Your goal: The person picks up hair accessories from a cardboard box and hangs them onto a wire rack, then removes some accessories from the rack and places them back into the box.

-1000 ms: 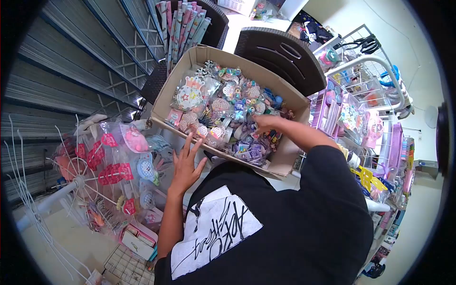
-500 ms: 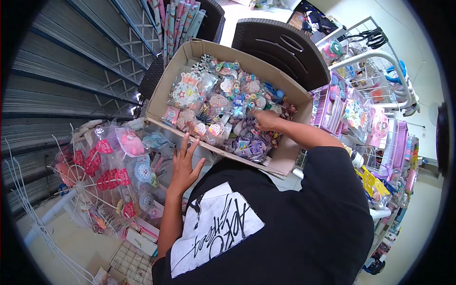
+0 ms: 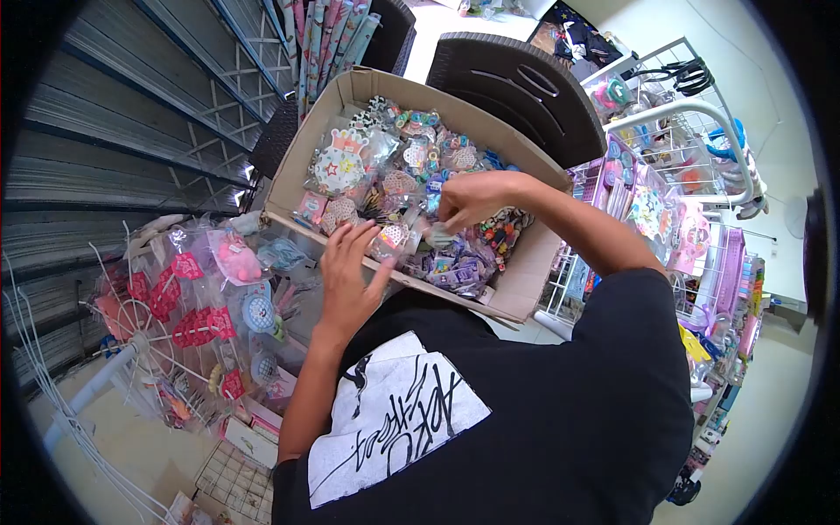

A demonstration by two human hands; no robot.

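A cluttered trinket shop is shown from above, with a metal shutter (image 3: 114, 131) closed at nine o'clock. At eight o'clock, a display rack (image 3: 188, 306) is hung with bagged toys. At centre, the left hand (image 3: 348, 276) is laid open, fingers spread, on the near rim of a cardboard box (image 3: 529, 267) packed with wrapped trinkets. At one o'clock from it, the right hand (image 3: 472, 199) is pinched shut on a small clear packet (image 3: 435, 234), held just above the heap. The packet is judged light, crinkly and slippery, best gripped by its sealed edge. Wire racks (image 3: 665, 131) are seen at three o'clock.
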